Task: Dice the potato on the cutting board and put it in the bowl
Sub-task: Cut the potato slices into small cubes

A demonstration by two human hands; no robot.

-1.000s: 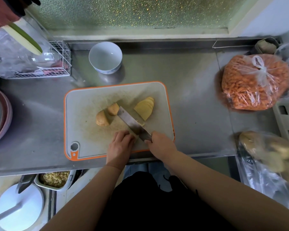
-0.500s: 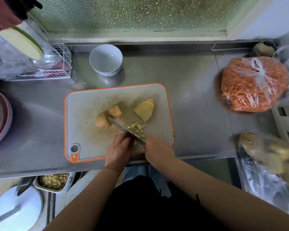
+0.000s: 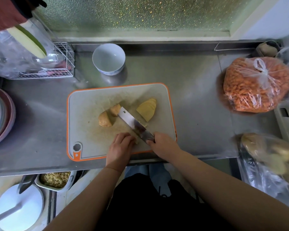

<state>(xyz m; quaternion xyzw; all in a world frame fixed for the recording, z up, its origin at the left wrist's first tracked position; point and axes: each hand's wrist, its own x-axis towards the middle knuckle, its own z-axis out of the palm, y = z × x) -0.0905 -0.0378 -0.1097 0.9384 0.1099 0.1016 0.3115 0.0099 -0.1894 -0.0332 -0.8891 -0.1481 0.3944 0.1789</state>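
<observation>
On the stainless-steel counter (image 3: 195, 114), centre: one grey rectangular plastic cutting board with orange rim (image 3: 83, 114), taken as the landmark for all entries below.

Upon the board, middle: two unpeeled brown potato chunks (image 3: 105, 120), lying just beside each other. Upon the board, toward its far right: one stack of pale yellow potato slices (image 3: 148, 109), fanned and leaning, apart from the chunks.

Between chunks and slices: one broad steel cleaver blade (image 3: 132, 122), running diagonally from the board's middle to its near edge, its flat turned upward, a small hole near the far corner. Diced pieces under or behind the blade cannot be made out.

At the board's near edge, right: right hand (image 3: 163, 144), fingers closed around the cleaver's handle, which is hidden in the grip.

At the board's near edge, left of the blade: left hand (image 3: 121, 147), fingers curled downward onto the board, knuckles close to the blade. Whether it pins any potato cannot be told; what lies beneath is hidden.

Beyond the board's far edge, slightly left: one white round ceramic bowl (image 3: 108, 59), upright, holding no potato.

Right of the board, well apart: one tied clear plastic bag of orange pieces (image 3: 255, 84). Left of the board, at the counter's end: one stack of pastel plates (image 3: 0, 114).
</observation>
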